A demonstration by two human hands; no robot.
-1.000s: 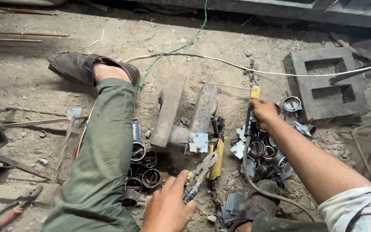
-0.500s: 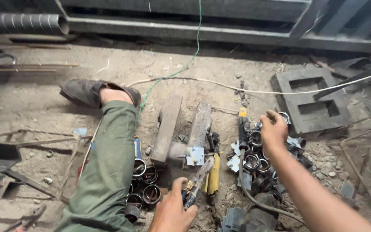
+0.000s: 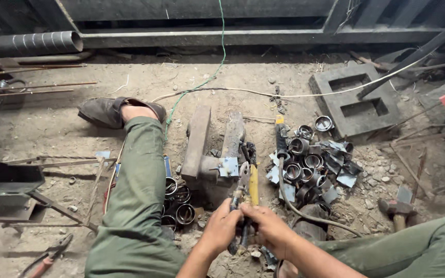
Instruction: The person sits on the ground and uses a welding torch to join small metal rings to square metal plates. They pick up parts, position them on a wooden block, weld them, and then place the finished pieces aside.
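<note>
Locking pliers: handles gripped by left hand and right hand together; jaws project forward toward steel block.

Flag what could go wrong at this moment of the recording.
Both hands, left hand and right hand, grip the locking pliers near its jaws, so a finger could get pinched. The cut metal rings and plate scraps lie beside the bare forearms; sharp edges might cut.

You sit on the dirt floor, your left hand and right hand both gripping locking pliers before a steel block, short pipe rings heaped just right
</note>
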